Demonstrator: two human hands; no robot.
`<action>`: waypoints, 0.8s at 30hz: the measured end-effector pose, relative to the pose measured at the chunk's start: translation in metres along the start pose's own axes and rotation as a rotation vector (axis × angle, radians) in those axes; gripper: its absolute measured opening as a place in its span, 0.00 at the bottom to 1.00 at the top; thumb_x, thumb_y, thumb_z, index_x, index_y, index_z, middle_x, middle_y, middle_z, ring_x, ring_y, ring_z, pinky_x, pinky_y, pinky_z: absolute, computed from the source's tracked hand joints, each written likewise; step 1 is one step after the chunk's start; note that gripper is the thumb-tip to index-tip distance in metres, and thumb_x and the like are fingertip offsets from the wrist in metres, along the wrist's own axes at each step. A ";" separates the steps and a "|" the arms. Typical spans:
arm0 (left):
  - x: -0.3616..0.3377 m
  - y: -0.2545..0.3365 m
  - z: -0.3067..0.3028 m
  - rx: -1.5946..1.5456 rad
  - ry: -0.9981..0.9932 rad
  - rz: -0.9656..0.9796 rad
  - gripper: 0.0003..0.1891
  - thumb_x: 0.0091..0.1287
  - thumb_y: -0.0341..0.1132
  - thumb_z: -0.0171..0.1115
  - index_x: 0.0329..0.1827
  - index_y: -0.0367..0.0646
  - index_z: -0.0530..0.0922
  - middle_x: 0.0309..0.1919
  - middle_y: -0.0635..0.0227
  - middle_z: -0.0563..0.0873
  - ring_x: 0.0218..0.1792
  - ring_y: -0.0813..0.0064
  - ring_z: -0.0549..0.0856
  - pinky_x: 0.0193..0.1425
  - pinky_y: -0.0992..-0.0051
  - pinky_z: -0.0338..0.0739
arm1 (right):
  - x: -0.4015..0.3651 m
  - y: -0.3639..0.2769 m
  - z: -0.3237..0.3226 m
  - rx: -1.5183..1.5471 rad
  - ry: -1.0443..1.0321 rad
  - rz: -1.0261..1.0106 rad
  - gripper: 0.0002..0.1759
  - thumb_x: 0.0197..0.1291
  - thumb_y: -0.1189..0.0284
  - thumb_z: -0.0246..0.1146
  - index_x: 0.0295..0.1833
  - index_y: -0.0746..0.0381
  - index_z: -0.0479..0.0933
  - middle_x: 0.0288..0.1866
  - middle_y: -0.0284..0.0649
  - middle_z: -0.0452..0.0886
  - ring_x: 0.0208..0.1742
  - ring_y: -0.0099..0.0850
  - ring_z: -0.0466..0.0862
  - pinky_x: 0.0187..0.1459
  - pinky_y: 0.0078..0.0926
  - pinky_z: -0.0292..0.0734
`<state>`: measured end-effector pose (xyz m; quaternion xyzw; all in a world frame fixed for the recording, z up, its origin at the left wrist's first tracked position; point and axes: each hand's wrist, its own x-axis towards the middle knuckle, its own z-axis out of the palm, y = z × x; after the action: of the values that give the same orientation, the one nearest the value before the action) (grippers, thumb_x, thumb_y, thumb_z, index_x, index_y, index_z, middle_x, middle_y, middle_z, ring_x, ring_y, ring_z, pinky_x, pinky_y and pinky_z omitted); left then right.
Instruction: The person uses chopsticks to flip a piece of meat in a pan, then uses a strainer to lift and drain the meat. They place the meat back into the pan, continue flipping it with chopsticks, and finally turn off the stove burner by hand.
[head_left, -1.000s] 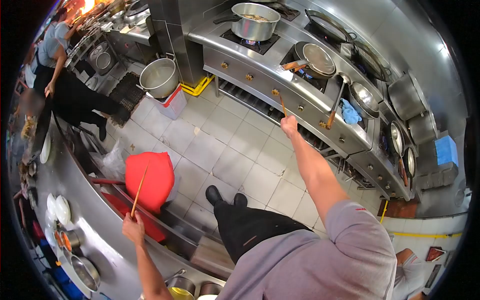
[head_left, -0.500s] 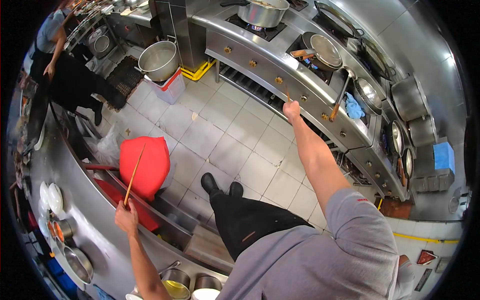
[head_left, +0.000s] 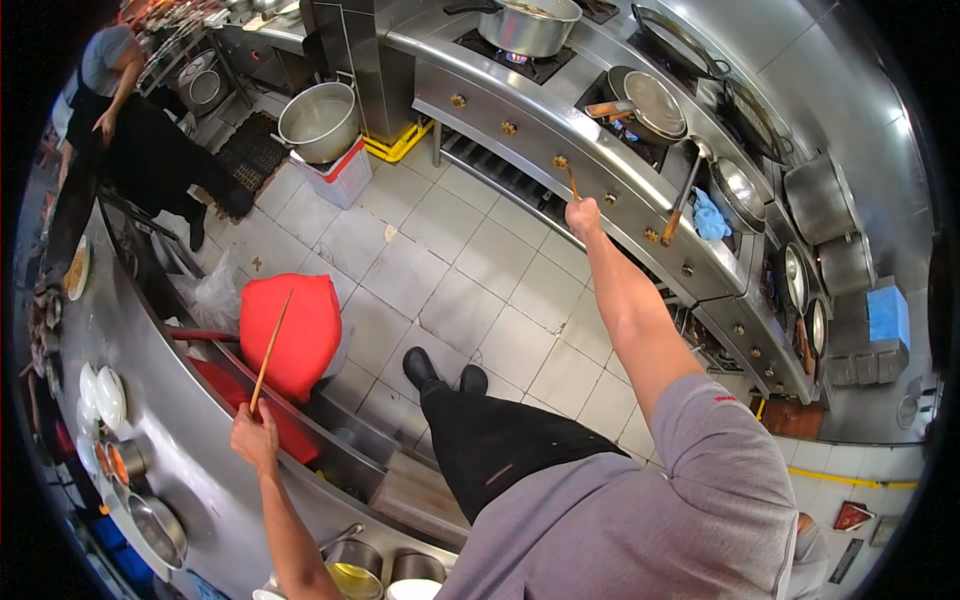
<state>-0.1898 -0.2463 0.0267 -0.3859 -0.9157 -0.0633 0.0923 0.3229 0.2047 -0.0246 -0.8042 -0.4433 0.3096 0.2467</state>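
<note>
Over the steel counter's edge, my left hand [head_left: 254, 436] is closed around the lower end of a long wooden chopstick [head_left: 272, 346], which points up across the red cover. My right hand [head_left: 582, 215] reaches out in front of the stove, its fingers wrapped around a second thin wooden chopstick [head_left: 573, 181]. The tip of that one overlaps a brass burner knob [head_left: 560, 162] in this view. Below my left hand stands a red-covered bin [head_left: 290, 335] beside the counter.
A pot [head_left: 527, 25] and a covered pan [head_left: 650, 103] sit over lit burners. A large pot [head_left: 318, 122] rests on a white-and-red bucket. Plates [head_left: 103, 395] and small pans [head_left: 352, 570] stand on the counter [head_left: 190, 440]. A co-worker [head_left: 130, 140] stands at the far left.
The chopstick in my right hand has swung so more of it shows. A plate with brownish food shows more fully at the counter's far left. The co-worker has shifted slightly; my left hand stays put.
</note>
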 end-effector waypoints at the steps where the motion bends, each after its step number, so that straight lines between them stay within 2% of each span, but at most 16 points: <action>1: 0.000 0.000 -0.001 0.000 0.001 0.000 0.19 0.61 0.49 0.56 0.24 0.41 0.71 0.19 0.56 0.78 0.25 0.51 0.79 0.28 0.58 0.71 | 0.001 0.000 0.001 0.001 0.000 0.000 0.15 0.51 0.72 0.56 0.37 0.76 0.75 0.35 0.57 0.80 0.32 0.46 0.83 0.25 0.39 0.77; 3: 0.000 0.002 -0.003 -0.018 -0.004 -0.004 0.19 0.61 0.49 0.56 0.24 0.41 0.71 0.19 0.55 0.78 0.25 0.51 0.79 0.27 0.58 0.70 | 0.001 -0.002 0.000 0.013 0.013 0.001 0.15 0.51 0.72 0.55 0.36 0.75 0.75 0.32 0.56 0.80 0.27 0.43 0.83 0.21 0.38 0.75; 13: 0.000 0.000 -0.001 -0.015 -0.027 -0.007 0.20 0.61 0.49 0.56 0.23 0.40 0.70 0.19 0.54 0.77 0.24 0.50 0.78 0.27 0.58 0.70 | 0.006 -0.001 -0.002 -0.006 0.026 -0.005 0.15 0.51 0.72 0.54 0.36 0.75 0.75 0.29 0.54 0.80 0.25 0.41 0.83 0.19 0.36 0.73; 19: 0.000 0.002 -0.003 -0.039 -0.010 -0.008 0.20 0.61 0.48 0.56 0.22 0.40 0.69 0.18 0.55 0.77 0.24 0.51 0.78 0.27 0.57 0.69 | 0.002 0.011 -0.001 0.005 -0.028 0.030 0.12 0.51 0.73 0.54 0.29 0.74 0.73 0.23 0.50 0.78 0.17 0.36 0.78 0.15 0.33 0.69; 21: -0.001 0.001 -0.002 -0.041 0.007 0.008 0.20 0.61 0.48 0.57 0.22 0.40 0.69 0.18 0.56 0.77 0.24 0.51 0.78 0.27 0.58 0.69 | 0.003 0.015 0.002 0.021 0.003 0.025 0.10 0.51 0.77 0.50 0.26 0.73 0.73 0.17 0.45 0.73 0.14 0.32 0.74 0.13 0.34 0.63; 24: -0.001 0.001 -0.002 -0.038 -0.001 0.003 0.20 0.61 0.48 0.57 0.22 0.40 0.69 0.18 0.56 0.76 0.23 0.52 0.78 0.27 0.58 0.69 | 0.004 0.019 0.008 0.039 -0.055 0.052 0.09 0.51 0.77 0.50 0.30 0.72 0.73 0.16 0.43 0.72 0.13 0.32 0.73 0.12 0.33 0.63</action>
<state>-0.1878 -0.2464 0.0290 -0.3889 -0.9138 -0.0804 0.0848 0.3300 0.2001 -0.0437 -0.8016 -0.4227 0.3465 0.2420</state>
